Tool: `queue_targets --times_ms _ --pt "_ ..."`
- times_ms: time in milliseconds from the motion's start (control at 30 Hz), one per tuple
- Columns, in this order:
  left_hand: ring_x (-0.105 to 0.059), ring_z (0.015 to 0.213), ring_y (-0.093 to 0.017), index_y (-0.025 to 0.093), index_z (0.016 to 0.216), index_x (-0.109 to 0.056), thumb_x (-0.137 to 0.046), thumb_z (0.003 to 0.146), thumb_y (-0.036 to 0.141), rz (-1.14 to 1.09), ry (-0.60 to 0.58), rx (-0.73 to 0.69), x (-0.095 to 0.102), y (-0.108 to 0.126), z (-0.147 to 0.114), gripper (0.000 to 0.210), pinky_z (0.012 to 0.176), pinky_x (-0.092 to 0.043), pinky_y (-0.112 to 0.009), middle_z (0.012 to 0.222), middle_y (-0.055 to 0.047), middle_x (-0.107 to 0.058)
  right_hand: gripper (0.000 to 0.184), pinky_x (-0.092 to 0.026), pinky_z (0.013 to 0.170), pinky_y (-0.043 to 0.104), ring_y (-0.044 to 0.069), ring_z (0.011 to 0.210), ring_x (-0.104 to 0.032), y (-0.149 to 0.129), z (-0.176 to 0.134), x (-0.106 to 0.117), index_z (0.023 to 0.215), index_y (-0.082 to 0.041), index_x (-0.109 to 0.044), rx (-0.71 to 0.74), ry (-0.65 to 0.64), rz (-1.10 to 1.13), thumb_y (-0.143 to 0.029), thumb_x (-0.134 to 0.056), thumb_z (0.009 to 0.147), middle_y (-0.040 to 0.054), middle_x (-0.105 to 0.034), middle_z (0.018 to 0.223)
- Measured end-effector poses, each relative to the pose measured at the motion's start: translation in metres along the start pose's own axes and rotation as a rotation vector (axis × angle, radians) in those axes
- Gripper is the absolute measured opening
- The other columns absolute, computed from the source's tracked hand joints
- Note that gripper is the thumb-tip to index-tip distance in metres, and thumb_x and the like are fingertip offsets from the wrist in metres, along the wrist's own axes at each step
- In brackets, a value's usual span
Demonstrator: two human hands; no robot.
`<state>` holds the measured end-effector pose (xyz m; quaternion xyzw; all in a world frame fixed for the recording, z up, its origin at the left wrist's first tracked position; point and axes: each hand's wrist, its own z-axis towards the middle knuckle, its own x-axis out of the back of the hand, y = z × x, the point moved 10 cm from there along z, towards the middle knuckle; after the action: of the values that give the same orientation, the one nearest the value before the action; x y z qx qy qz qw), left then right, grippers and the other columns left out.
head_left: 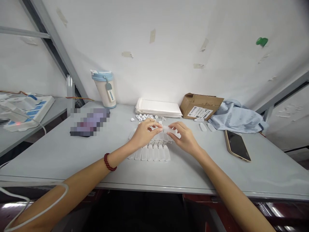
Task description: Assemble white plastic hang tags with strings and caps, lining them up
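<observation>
Holding a cloudy bottle (166, 129) between them, both hands meet above the middle of the surface (193, 174), nearer its back edge than its front. The left hand (145, 132) has its thumb and forefinger pinched almost together at the bottle's left end, where a pale cord (155, 123) loops up; whether they press on the bottle itself or a cap is too small to tell. The right hand (184, 138) is half curled, thumb and fingertips closed around the other end.

Below them, toward the front edge, lies a row of bottles (155, 154), side by side. Just behind the left hand sit loose white caps (145, 117), then a white stack (159, 108) along the back edge, with a box (200, 106) and a cloth (238, 117) toward the back right corner. A phone (238, 145) lies near the right edge; a cup (105, 88) stands near the back left corner.
</observation>
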<state>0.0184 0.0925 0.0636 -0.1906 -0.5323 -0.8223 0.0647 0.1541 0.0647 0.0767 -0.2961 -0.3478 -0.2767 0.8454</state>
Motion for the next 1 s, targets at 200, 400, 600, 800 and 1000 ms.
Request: queue_targets --times_ms 200,400,600,800,1000 --pt "-0.060 0.085 -0.017 0.019 0.077 -0.068 -0.062 0.077 0.028 -0.038 -0.045 -0.009 -0.005 0.003 -0.002 0.011 0.076 -0.048 -0.031 0.088 -0.003 -0.065 0.013 -0.050 0.069 0.035 0.022 0.088 -0.058 -0.005 0.000 0.000 0.100 -0.022 -0.054 0.009 -0.003 0.017 -0.028 -0.052 0.088 0.0082 -0.062 0.093" --pt "-0.061 0.088 -0.018 0.018 0.078 -0.065 -0.064 0.073 0.027 -0.114 -0.027 0.036 -0.004 0.002 -0.003 0.011 0.081 -0.050 -0.034 0.091 -0.004 -0.067 0.014 -0.050 0.070 0.035 0.022 0.088 -0.058 -0.007 0.000 0.001 0.100 -0.022 -0.055 0.020 0.002 0.037 -0.030 -0.052 0.088 0.0078 -0.062 0.091" --pt "-0.062 0.085 -0.018 0.017 0.078 -0.065 -0.065 0.073 0.027 -0.124 -0.044 0.071 -0.007 0.001 -0.004 0.012 0.081 -0.050 -0.033 0.088 -0.004 -0.068 0.014 -0.050 0.069 0.034 0.022 0.088 -0.059 -0.012 0.000 0.001 0.101 -0.023 -0.055 0.032 -0.018 0.048 -0.030 -0.052 0.089 0.0077 -0.062 0.092" --pt "-0.062 0.082 -0.017 0.016 0.081 -0.064 -0.065 0.075 0.029 -0.150 -0.036 0.069 -0.006 0.001 -0.003 0.014 0.077 -0.050 -0.031 0.086 -0.003 -0.067 0.015 -0.050 0.069 0.034 0.021 0.086 -0.059 -0.014 0.000 0.002 0.101 -0.022 -0.055 0.034 -0.010 0.051 -0.030 -0.053 0.088 0.0075 -0.062 0.091" --pt "-0.061 0.078 -0.015 0.016 0.081 -0.064 -0.064 0.075 0.031 -0.135 -0.051 0.036 -0.006 0.005 -0.004 0.016 0.074 -0.049 -0.029 0.085 -0.003 -0.066 0.015 -0.049 0.069 0.033 0.021 0.085 -0.059 -0.017 -0.001 0.004 0.100 -0.022 -0.056 0.051 0.005 0.064 -0.031 -0.053 0.089 0.0074 -0.063 0.090"
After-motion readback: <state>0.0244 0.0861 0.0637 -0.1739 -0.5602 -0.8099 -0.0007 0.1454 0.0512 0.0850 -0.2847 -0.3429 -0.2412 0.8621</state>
